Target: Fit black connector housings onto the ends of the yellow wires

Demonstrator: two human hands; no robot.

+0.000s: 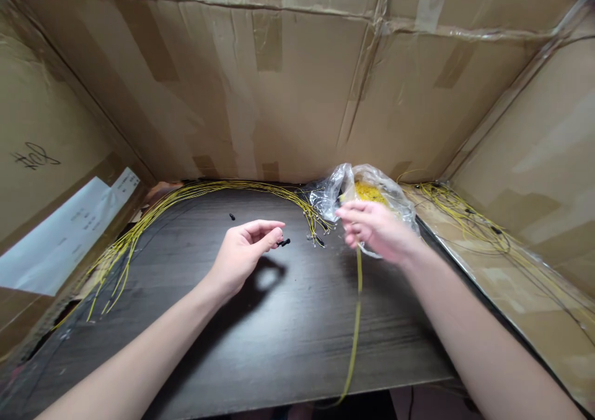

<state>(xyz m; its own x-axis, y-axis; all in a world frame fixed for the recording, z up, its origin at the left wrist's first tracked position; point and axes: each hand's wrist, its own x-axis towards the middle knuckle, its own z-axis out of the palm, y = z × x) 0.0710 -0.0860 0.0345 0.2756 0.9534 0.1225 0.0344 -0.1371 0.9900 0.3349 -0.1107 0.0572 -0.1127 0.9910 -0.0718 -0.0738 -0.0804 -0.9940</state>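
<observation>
My left hand [246,246] is above the middle of the dark table, thumb and fingers pinched around small black connector pieces [283,242] that stick out at the tips. Farther right, my right hand [372,228] is closed and slightly blurred. A yellow wire [359,271] hangs from its fingers and runs down past the table's front edge. The end of this wire inside the fingers is hidden. One loose small black piece [232,217] lies on the table beyond my left hand. Just behind my right hand sits a clear plastic bag [395,200] with yellow contents.
A bundle of yellow wires [209,186] curves along the back and left of the table [288,327], its metal-tipped ends near the bag. More yellow wires [465,222] lie on cardboard at the right. Cardboard walls [297,98] close in the back and both sides.
</observation>
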